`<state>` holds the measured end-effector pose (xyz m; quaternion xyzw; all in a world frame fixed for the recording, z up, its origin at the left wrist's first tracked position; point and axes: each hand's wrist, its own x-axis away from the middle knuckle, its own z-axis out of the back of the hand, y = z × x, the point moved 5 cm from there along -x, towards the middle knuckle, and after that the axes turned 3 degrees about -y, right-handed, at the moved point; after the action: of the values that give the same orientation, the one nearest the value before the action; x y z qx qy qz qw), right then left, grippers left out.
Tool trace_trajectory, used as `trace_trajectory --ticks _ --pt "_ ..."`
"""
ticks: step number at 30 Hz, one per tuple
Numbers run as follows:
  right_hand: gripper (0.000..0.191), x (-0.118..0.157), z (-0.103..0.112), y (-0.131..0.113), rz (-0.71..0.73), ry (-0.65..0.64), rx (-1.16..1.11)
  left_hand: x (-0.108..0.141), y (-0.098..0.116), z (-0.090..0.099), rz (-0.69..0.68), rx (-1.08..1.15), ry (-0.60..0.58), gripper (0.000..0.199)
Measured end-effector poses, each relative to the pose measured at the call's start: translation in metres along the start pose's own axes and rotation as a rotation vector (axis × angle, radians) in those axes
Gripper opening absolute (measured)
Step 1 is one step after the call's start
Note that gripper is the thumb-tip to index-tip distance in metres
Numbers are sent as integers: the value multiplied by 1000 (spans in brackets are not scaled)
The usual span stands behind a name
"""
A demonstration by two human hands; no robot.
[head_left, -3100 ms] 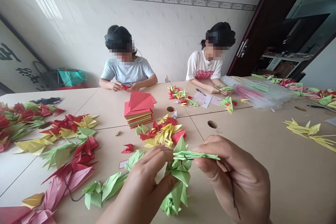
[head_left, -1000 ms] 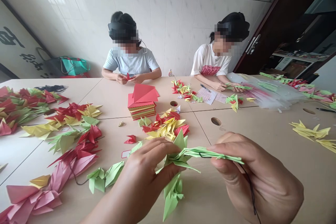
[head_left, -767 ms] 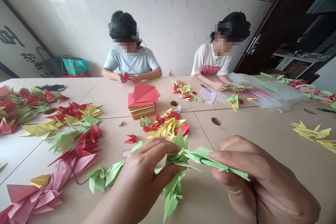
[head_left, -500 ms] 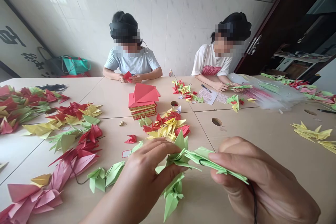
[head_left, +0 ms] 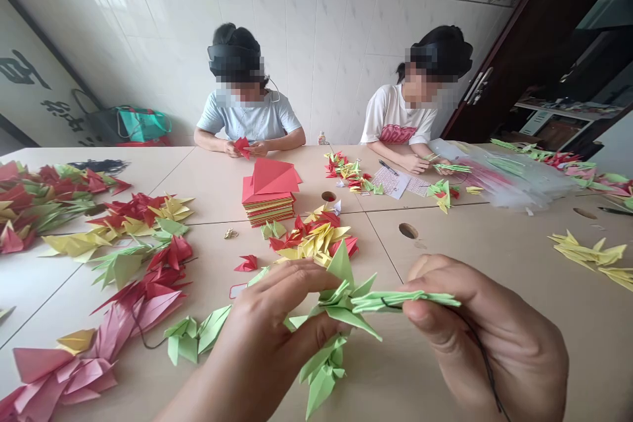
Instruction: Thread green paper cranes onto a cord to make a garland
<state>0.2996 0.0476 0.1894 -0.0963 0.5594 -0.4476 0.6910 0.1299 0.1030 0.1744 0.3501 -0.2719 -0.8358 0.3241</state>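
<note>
Near the middle of the view, my left hand [head_left: 277, 316] pinches a green folded paper piece [head_left: 341, 303] between thumb and fingers. Thumb and fingers of my right hand [head_left: 489, 323] are closed on a flat green paper bundle [head_left: 405, 301], whose left end meets the piece in my left hand. A black cord [head_left: 484, 356] crosses the bundle and trails down over my right palm. Below my left fingers hangs another green folded piece [head_left: 324, 376]. More green pieces [head_left: 184, 339] lie left of my left forearm.
Across the table [head_left: 168, 171] sit two people, one holding red paper [head_left: 242, 147], the other green pieces [head_left: 455, 168]. A square paper stack [head_left: 270, 201], red and yellow pieces [head_left: 316, 237] and a pink-red chain [head_left: 128, 316] lie around. Yellow pieces [head_left: 588, 250] are at right.
My right hand has turned and shifted slightly left, and its green bundle now lies nearly level and edge-on. The left hand has barely moved. The person at left has tilted the red paper.
</note>
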Motion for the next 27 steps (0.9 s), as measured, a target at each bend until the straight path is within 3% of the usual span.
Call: trace_trajectory --ticks 5,11,19,22,25,27 --pt "22 -4 -8 -1 -107 -112 -65 2 6 0 -81 30 -2 16" --pt "25 -5 -13 0 -145 -136 -163 0 9 1 -112 101 39 13" --pt "26 -5 -18 -1 -226 -174 -184 9 2 -9 10 385 89 12" --pt "28 -6 -19 -1 -245 -162 -191 14 -2 -9 114 460 187 16" --pt "10 -4 -21 5 -289 -138 -298 16 -2 -8 167 500 294 21" --pt "20 -3 -23 10 -339 -146 -420 16 -2 -6 165 528 342 21"
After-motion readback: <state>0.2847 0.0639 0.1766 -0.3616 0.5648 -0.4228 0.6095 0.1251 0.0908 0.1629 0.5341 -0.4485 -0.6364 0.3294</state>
